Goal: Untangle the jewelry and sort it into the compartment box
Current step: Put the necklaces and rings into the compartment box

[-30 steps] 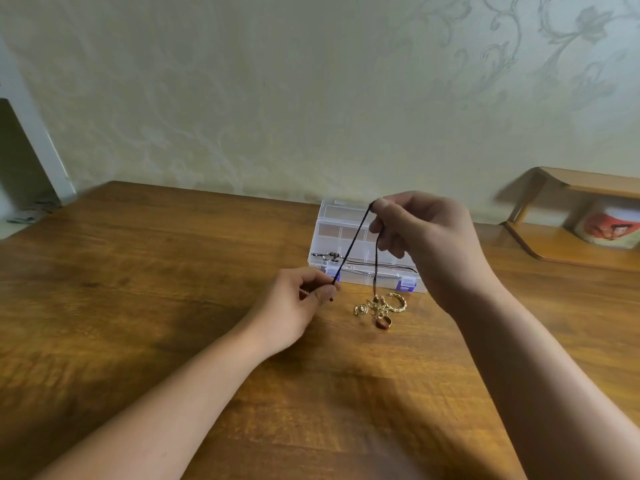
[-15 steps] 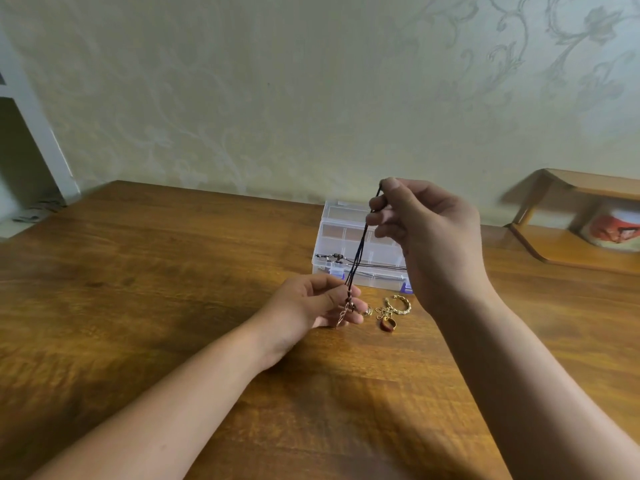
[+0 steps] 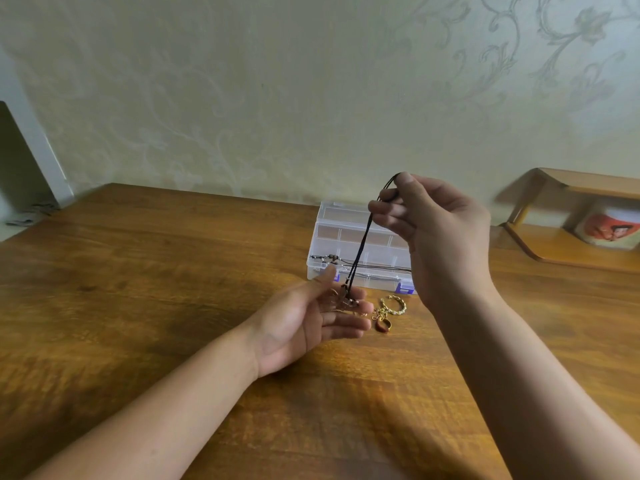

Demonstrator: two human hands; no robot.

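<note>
Black cord necklace hangs from the right hand, whose grip is pinched tight on its top; the beaded lower end rests in the left hand, palm up with fingers spread. Gold jewelry lies on the wooden tabletop just beside that hand, in front of the clear compartment box, which has another cord in its front part

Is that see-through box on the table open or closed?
Open. The clear box has its lid tipped back toward the wall, its compartments are uncovered, and a beaded cord lies in the front one.
</note>
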